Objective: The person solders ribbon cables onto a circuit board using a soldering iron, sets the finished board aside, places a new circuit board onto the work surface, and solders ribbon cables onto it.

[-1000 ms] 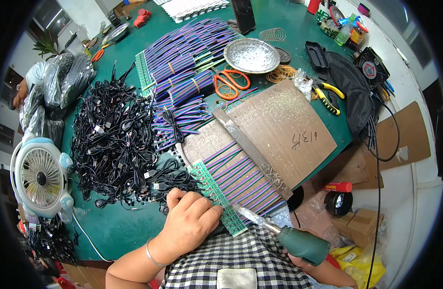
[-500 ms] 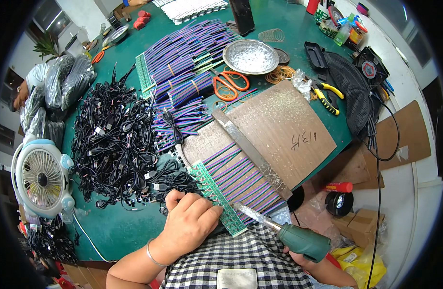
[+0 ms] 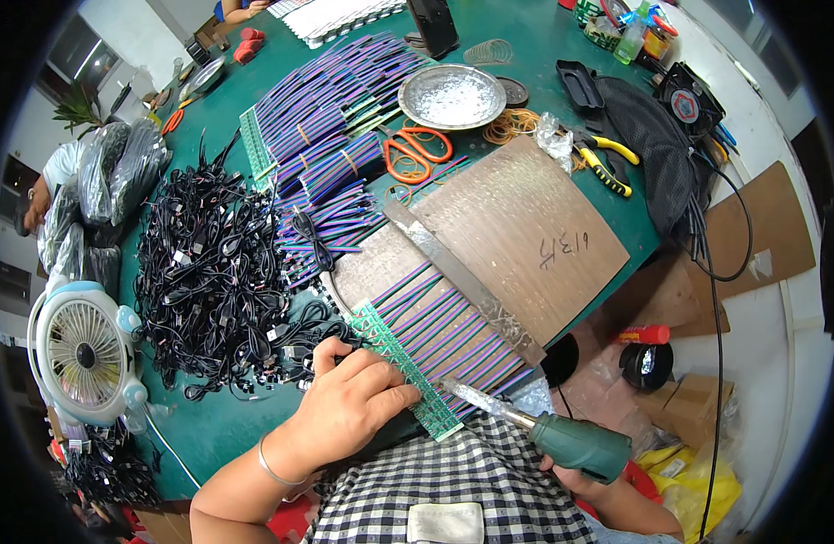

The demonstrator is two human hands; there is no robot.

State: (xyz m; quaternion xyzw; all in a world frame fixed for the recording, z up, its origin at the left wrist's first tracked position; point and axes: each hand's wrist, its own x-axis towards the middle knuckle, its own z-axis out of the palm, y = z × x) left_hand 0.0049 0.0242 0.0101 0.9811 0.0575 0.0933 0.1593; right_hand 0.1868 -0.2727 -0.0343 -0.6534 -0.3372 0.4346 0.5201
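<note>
My left hand (image 3: 353, 403), with a bangle on the wrist, lies closed over the edge of a long green circuit board (image 3: 435, 413); its fingertips and anything in them are hidden. Under the large green handle of a soldering iron (image 3: 576, 446), my right hand (image 3: 571, 479) is wrapped. The iron's metal tip points left, close above the board's near end; contact cannot be made out. Purple, black and green wires (image 3: 440, 319) run from the board beneath a flat metal bar (image 3: 467, 281) on a wooden board (image 3: 548, 213).
Heaped black cables (image 3: 213, 272) lie left, beside a small fan (image 3: 83, 349). Bundled wire strips (image 3: 335, 100) sit behind. Orange scissors (image 3: 417, 154), a metal dish (image 3: 451, 97), yellow-handled pliers (image 3: 607, 165) and a black mesh cloth (image 3: 639, 145) lie farther back and right.
The whole view has shifted slightly, the table things sliding a little left and up. Both hands keep nearly the same pose, with the iron's tip still near the circuit board.
</note>
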